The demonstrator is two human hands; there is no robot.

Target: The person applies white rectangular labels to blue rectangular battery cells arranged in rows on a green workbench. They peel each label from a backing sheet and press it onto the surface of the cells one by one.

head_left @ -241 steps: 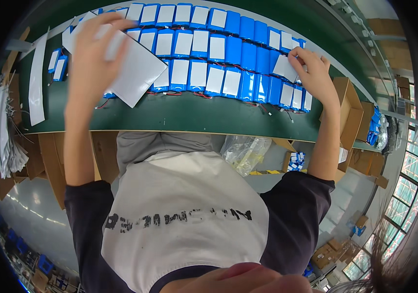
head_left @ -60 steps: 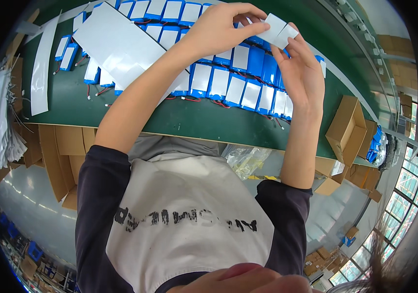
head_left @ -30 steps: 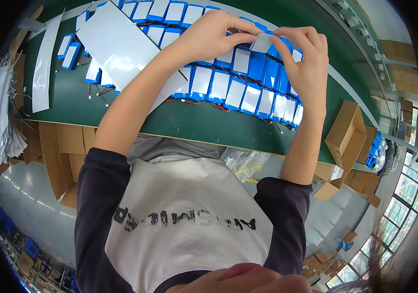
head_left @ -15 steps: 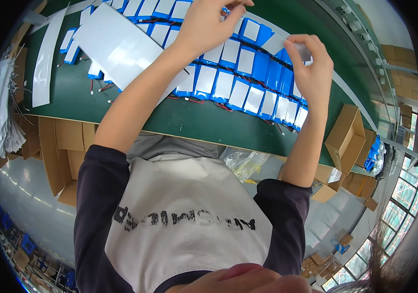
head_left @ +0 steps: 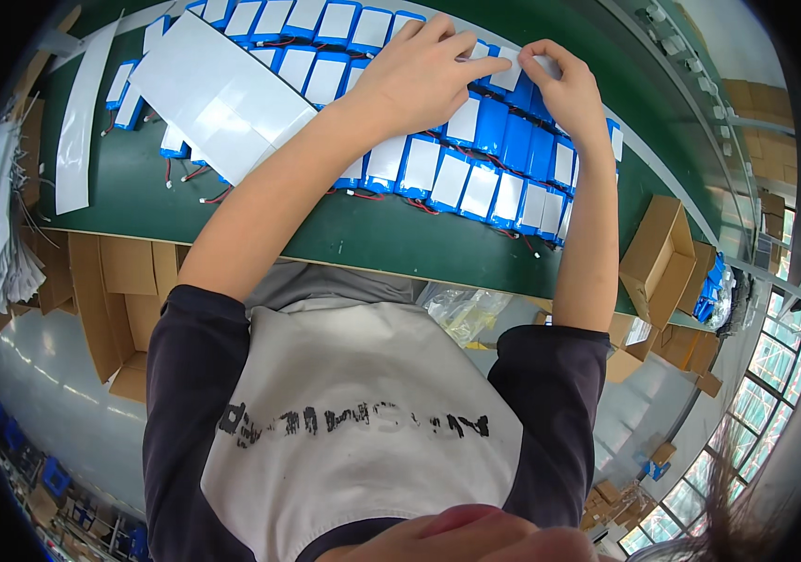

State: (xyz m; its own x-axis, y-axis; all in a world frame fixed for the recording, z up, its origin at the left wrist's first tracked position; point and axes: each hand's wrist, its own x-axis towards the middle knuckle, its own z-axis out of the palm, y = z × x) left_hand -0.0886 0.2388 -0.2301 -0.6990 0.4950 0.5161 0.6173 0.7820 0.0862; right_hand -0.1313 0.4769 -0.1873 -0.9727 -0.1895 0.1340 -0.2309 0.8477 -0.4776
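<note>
Rows of flat blue battery packs [head_left: 514, 142], many with a white label on top, cover the green table. Over one pack in the far row lies a white sticker [head_left: 507, 71]. My left hand [head_left: 419, 80] reaches across the packs from the left, its index finger stretched out to the sticker's edge and the other fingers apart. On the other side, my right hand [head_left: 564, 89] has thumb and forefinger pinched at the sticker's upper right corner. Several packs in the middle rows show bare blue tops. A large white backing sheet [head_left: 222, 98] rests across packs left of my left forearm.
A long white strip [head_left: 87, 122] lies at the table's left end. Open cardboard boxes stand below left [head_left: 129, 309] and at the right edge [head_left: 660, 258]. White paper strips [head_left: 9, 215] hang at far left. Thin red leads stick out toward the near edge.
My left hand has come down and right from the far edge, its index finger now at the sticker. My right hand has shifted up and left, and the sticker now lies over the pack.
</note>
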